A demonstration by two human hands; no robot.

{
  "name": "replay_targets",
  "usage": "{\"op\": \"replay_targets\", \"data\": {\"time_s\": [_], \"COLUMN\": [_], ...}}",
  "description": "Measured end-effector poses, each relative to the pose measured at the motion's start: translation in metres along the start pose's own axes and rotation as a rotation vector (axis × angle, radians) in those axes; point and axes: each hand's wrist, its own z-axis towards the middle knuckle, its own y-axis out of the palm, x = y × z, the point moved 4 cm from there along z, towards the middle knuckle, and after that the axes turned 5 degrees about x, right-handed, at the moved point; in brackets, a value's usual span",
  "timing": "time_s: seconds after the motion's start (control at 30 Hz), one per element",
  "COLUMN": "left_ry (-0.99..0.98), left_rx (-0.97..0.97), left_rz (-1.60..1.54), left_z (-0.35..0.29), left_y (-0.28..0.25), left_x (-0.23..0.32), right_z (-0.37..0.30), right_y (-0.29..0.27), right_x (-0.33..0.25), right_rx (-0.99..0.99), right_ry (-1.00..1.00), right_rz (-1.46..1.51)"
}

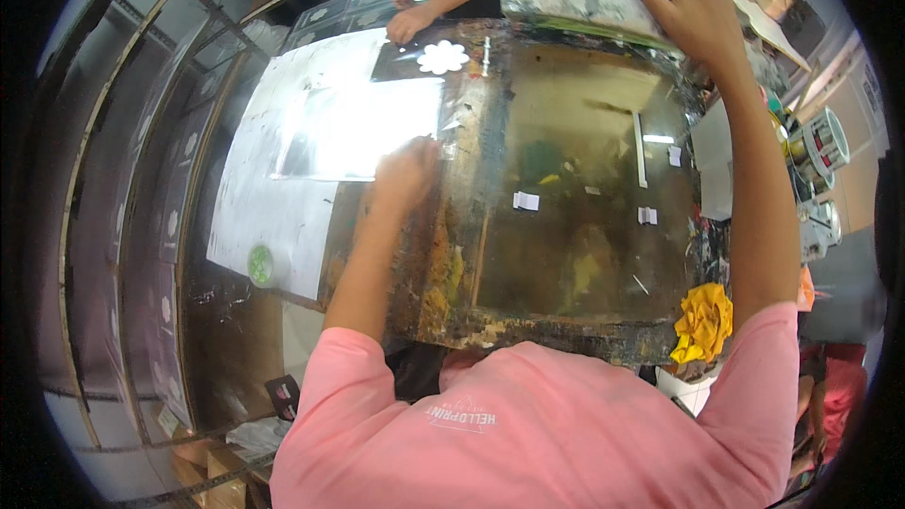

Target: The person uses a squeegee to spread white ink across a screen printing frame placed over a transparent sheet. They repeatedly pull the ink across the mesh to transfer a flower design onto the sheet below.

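My left hand (410,170), smeared by motion, is closed at the near right corner of a glossy clear plastic sheet (358,127) and pinches its edge. The sheet lies over white paper (250,198) on the left of the worktable. My right arm reaches far forward. At its end my right hand (674,5) is wrapped round the top right end of a raised, paint-stained printing frame (575,5) at the back. Beneath that frame lies a shiny brown print bed (575,264) with small white paper tabs (526,201). A white flower-shaped print (443,57) sits on a dark patch beyond the sheet.
Across the table a co-worker's hand (410,24) touches the far paper edge. A round green-and-clear tape roll (260,266) rests at the near left. Crumpled yellow cloth (703,322) lies at the near right corner. Paint cans (822,143) stand right; a metal rack (123,198) stands left.
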Motion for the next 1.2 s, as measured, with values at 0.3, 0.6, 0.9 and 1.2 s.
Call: {"op": "replay_targets", "data": {"time_s": [0.3,0.6,0.9,1.2], "left_ry": [0.366,0.487,0.530,0.566], "left_rx": [-0.081,-0.066,-0.018,0.178], "left_rz": [0.147,0.054,-0.059,-0.205], "left_z": [0.001,0.021,0.028,0.021], "left_y": [0.096,0.180,0.189,0.161], "left_x": [0.154,0.321,0.336,0.329], "right_z": [0.008,0.026,0.028,0.016], "right_y": [0.019,0.043,0.043,0.037], "right_x": [0.038,0.091,0.104,0.093], "right_rx": [0.080,0.052,0.057,0.188], "right_ry": [-0.045,-0.029,0.039,-0.091], "right_rz": [-0.029,0.036,-0.027,-0.012]}}
